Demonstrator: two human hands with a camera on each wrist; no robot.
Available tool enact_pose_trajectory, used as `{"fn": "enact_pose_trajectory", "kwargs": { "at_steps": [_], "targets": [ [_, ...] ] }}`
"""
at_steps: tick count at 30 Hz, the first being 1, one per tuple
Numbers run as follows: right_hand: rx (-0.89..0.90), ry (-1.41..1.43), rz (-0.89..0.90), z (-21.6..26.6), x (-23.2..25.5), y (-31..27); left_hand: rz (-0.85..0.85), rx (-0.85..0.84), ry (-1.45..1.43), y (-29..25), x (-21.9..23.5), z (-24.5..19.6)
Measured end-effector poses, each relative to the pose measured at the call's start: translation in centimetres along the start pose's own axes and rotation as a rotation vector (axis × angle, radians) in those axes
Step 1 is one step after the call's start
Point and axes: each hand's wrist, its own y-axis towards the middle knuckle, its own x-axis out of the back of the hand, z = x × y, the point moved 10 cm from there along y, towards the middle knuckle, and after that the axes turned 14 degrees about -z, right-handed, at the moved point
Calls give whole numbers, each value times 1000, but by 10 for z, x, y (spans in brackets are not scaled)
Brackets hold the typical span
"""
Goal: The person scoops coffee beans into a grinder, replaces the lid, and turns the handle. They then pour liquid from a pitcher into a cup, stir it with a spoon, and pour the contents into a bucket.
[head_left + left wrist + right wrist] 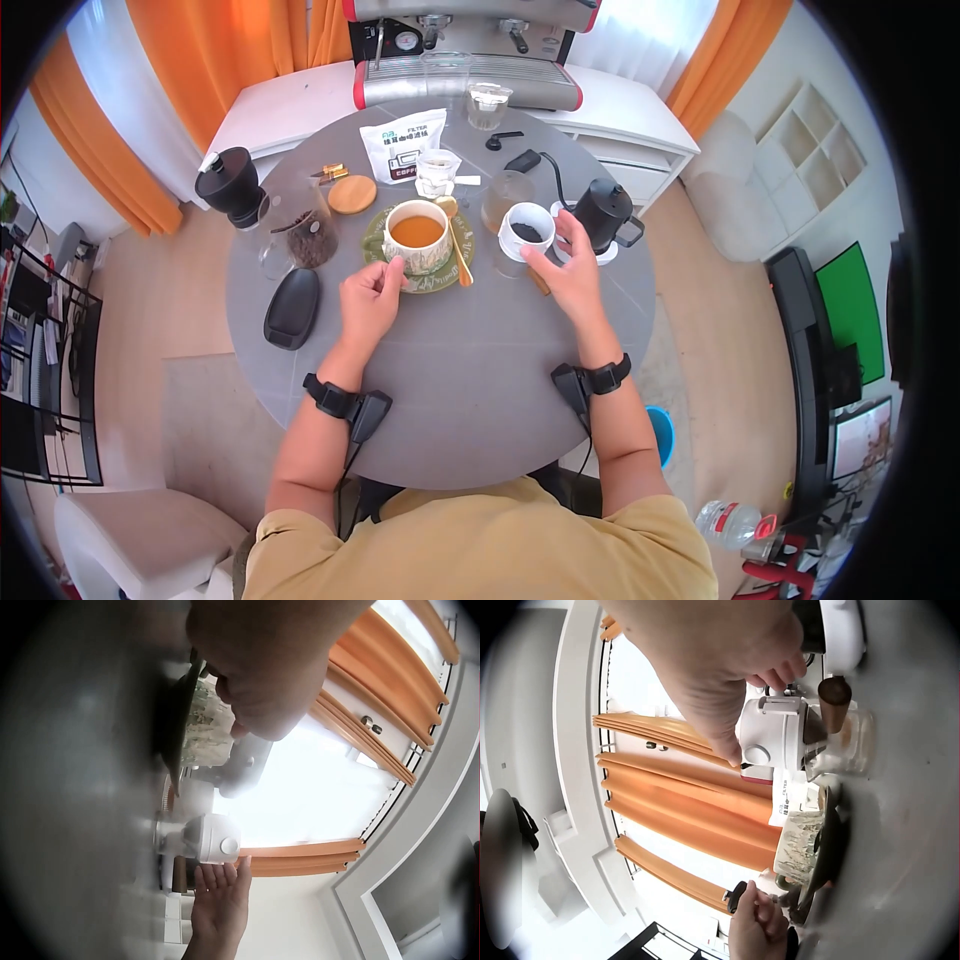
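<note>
A patterned cup [420, 240] of brown liquid sits on a green saucer [378, 235], a golden spoon [461, 250] beside it. At the cup's near left side, my left hand [368, 302] has curled fingers and pinches at its handle, largely hidden by the hand. A white dripper [527, 228] with dark coffee grounds stands on a glass server [861, 742] with a wooden handle [834, 701]. My right hand [570, 275] is at the dripper's right side, thumb and fingers spread apart and fairly straight, fingertips right by its wall [219, 838].
A black kettle [603, 212] stands right of the dripper. Behind are a glass [508, 195], a filter bag [403, 145] and an espresso machine [470, 80]. Leftward lie a wooden lid [352, 194], a jar of beans [311, 240], a black tray [292, 308] and a grinder [231, 185].
</note>
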Motion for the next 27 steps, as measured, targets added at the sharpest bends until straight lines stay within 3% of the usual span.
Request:
{"fn": "enact_pose_trajectory", "kwargs": {
  "at_steps": [3, 5, 18, 21, 27],
  "targets": [
    [14, 36, 51, 1, -13, 4, -13, -5, -15, 0, -1, 2],
    [-73, 105, 108, -5, -22, 3, -20, -2, -22, 0, -1, 1],
    [-72, 152, 133, -4, -29, 6, 20, 5, 3, -1, -2, 2],
    [-225, 377, 79, -4, -26, 14, 31, 7, -1, -1, -3, 3],
    [-243, 406, -25, 3, -31, 47, 30, 6, -18, -1, -3, 0]
  ]
}}
